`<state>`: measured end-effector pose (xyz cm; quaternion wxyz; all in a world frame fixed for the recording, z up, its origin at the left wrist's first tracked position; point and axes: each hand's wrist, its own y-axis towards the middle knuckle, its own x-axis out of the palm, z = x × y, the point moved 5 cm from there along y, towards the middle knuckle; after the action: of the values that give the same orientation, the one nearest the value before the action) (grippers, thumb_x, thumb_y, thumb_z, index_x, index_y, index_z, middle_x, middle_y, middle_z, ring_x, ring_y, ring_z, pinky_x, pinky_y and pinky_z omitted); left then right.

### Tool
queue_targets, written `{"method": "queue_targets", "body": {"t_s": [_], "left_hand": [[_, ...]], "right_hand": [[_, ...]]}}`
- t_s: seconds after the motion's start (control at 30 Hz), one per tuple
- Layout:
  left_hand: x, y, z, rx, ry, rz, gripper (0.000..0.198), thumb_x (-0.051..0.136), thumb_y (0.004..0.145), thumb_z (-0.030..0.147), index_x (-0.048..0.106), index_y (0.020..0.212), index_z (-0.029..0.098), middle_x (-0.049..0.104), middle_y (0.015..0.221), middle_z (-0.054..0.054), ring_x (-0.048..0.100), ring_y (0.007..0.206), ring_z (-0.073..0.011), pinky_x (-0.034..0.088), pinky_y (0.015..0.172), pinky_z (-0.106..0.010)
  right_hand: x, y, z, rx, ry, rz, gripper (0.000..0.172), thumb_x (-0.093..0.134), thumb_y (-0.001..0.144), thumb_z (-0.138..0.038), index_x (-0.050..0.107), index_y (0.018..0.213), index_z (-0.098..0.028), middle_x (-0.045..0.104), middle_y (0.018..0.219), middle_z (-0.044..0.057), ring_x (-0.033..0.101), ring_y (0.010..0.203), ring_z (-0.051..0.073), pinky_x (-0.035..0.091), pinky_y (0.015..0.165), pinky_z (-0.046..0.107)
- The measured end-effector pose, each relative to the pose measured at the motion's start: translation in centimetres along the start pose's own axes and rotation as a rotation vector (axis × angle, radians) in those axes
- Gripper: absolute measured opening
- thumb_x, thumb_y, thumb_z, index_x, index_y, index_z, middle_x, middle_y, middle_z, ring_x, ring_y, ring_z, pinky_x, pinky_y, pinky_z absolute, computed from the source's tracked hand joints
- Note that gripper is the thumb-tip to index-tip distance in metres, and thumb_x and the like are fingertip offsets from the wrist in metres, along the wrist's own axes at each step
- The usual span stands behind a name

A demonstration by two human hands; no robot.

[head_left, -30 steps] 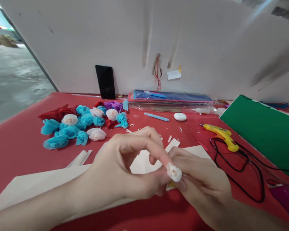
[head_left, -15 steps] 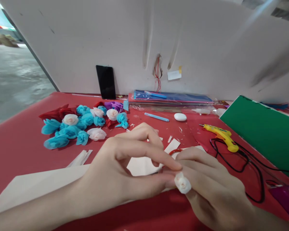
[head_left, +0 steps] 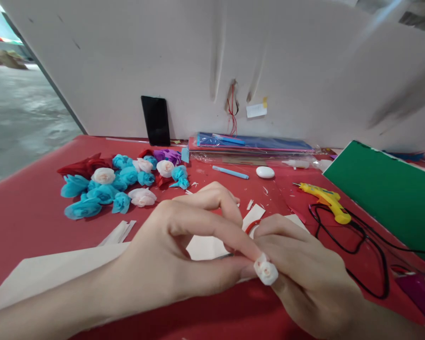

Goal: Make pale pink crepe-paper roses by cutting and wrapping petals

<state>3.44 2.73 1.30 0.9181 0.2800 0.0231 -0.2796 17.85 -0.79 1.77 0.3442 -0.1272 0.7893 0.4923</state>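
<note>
Head view: both hands meet low centre, in front of the body, above the red table (head_left: 31, 212). The small white paper rose (head_left: 265, 271) sits between them, held in the air over the table's near edge, spiral face toward the camera. Left hand (head_left: 170, 257) comes in from the left, index finger and thumb closed on the rose's left side, the other fingers curled up and clear. Right hand (head_left: 304, 278) comes from the lower right, fingers wrapped under and behind the rose, pinching its base; the exact contact on that side is hidden by the rose. Below the hands lies a white paper sheet (head_left: 56, 269), with cut paper strips (head_left: 118, 232) just beyond its far edge. A red loop (head_left: 251, 225) pokes out behind the fingers, can't tell what it is. Far left: pile of paper flowers (head_left: 102, 189), mostly blue, some white, red and purple, well apart from the hands. Right of the hands: yellow glue gun (head_left: 326, 198) lying on its side, black cord (head_left: 368, 255) looped near it. Green board (head_left: 386, 189) at the right edge. Back row by the wall: black phone (head_left: 156, 120) leaning upright, pack of coloured sheets (head_left: 251, 141), blue pen (head_left: 230, 172), white oval object (head_left: 265, 172) just beside the pen.
</note>
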Motion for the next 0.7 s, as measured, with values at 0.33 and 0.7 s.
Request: {"method": "queue_targets", "body": {"t_s": [0.33, 0.7], "left_hand": [[0.0, 0.3, 0.2, 0.018, 0.026, 0.06, 0.008, 0.08, 0.079, 0.013, 0.081, 0.081, 0.021, 0.056, 0.069, 0.004, 0.051, 0.066, -0.0068, 0.05, 0.065, -0.015], [0.0, 0.4, -1.5, -0.077, -0.105, -0.001, 0.022, 0.079, 0.077, 0.008, 0.08, 0.082, 0.03, 0.057, 0.071, 0.006, 0.055, 0.07, -0.0079, 0.048, 0.069, -0.018]], "right_hand": [[-0.5, -0.3, -0.4, -0.101, -0.229, 0.069, 0.03, 0.045, 0.103, -0.017, 0.07, 0.087, -0.012, 0.079, 0.08, 0.003, 0.062, 0.072, 0.014, 0.052, 0.064, 0.026], [0.3, 0.1, 0.2, -0.048, -0.086, 0.081, 0.026, 0.052, 0.098, -0.01, 0.068, 0.077, -0.012, 0.072, 0.067, 0.0, 0.057, 0.065, 0.012, 0.053, 0.067, 0.021]]}}
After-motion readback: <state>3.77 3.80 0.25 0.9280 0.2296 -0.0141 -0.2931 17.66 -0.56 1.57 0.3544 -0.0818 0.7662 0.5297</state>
